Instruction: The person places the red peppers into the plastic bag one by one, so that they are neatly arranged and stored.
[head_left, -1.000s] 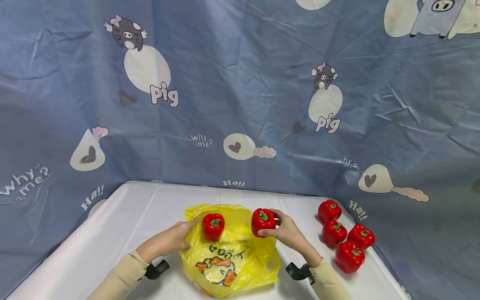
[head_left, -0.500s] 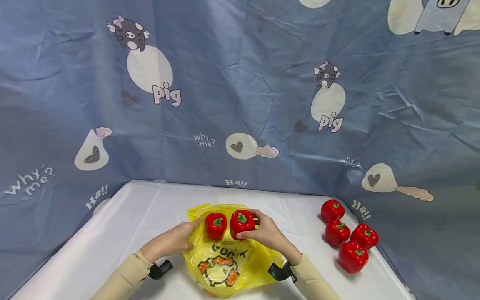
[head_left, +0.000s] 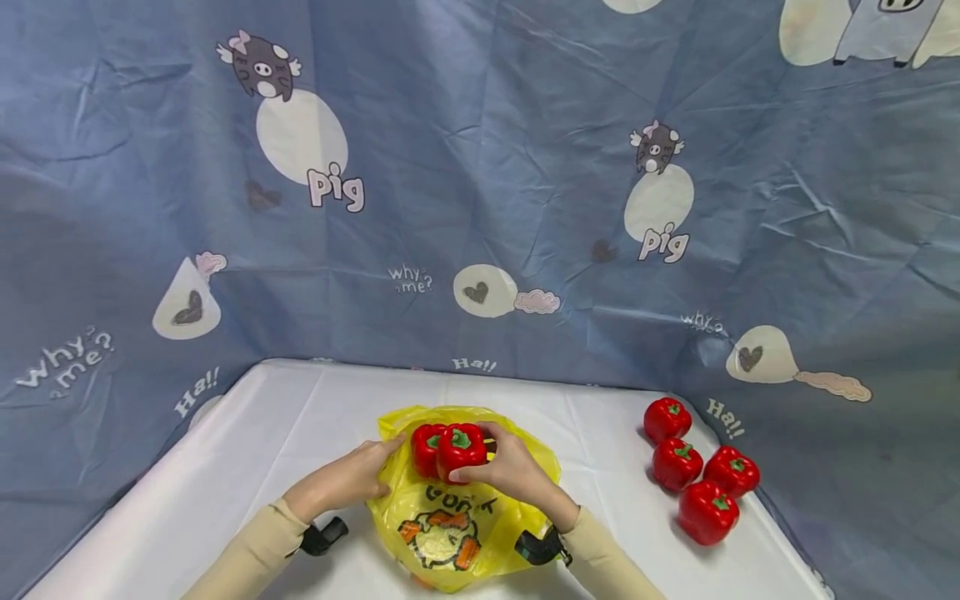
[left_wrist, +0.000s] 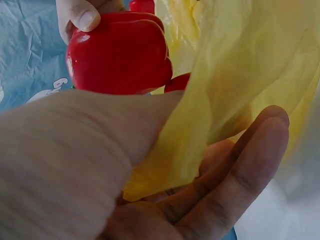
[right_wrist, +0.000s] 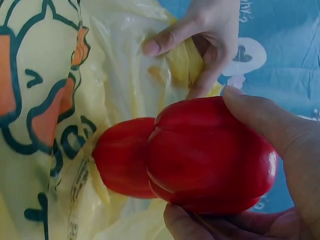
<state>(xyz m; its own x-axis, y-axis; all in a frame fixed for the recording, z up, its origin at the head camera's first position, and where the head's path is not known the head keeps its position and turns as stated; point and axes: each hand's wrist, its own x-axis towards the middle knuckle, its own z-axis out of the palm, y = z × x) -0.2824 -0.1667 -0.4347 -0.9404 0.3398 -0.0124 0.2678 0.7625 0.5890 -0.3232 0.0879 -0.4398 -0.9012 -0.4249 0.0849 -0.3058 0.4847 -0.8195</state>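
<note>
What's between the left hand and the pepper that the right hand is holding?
In the head view, another red pepper, partly hidden by the held pepper, shows between it and the left hand, plus some yellow bag.

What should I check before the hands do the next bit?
1. Right hand gripping the held pepper: ok, thumb and fingers are round it.
2. Left hand holding the yellow bag: ok, its edge is between thumb and fingers.
3. Second pepper fully in sight: not ok, the held pepper partly covers it.
4. Underside of the yellow bag whole: cannot tell, hidden.
5. Front loose pepper away from both hands: ok.
</note>
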